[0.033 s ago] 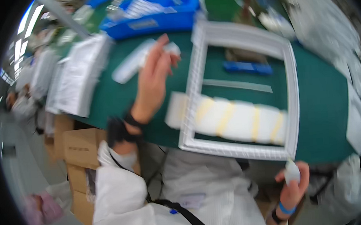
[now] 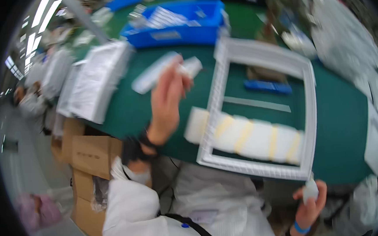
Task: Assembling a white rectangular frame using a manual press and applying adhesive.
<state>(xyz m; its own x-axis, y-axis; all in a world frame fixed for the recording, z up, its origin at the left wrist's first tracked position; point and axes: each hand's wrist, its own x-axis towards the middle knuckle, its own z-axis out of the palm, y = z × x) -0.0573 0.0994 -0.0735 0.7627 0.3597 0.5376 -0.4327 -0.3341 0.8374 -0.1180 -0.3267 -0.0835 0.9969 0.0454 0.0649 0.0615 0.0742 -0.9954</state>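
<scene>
Compared with the earlier frame, we see the whole scene sit slightly lower and farther right, with the white rectangular frame [image 2: 261, 53] holding its place on the green table [image 2: 339, 107]. Our left hand [image 2: 165, 105] has drawn back a little toward us, so more of the small white piece [image 2: 193, 66] shows past its fingertips; the fingers are loosely bent, and blur keeps us from telling whether they pinch that piece or merely pass over it. The flat pale strip [image 2: 149, 78] lies just left of them, as before. Our right hand [image 2: 309, 211] has not shifted against the frame: at its near right corner, thumb and fingers pinch a small pale object [image 2: 310, 191]. The padded white strip [image 2: 258, 139] with yellow bands still lies across the frame's near part, its left end sticking out beyond the frame's left side. Farther inside the opening we see a thin translucent strip [image 2: 258, 104] and a blue bar [image 2: 268, 87], both unmoved.
</scene>
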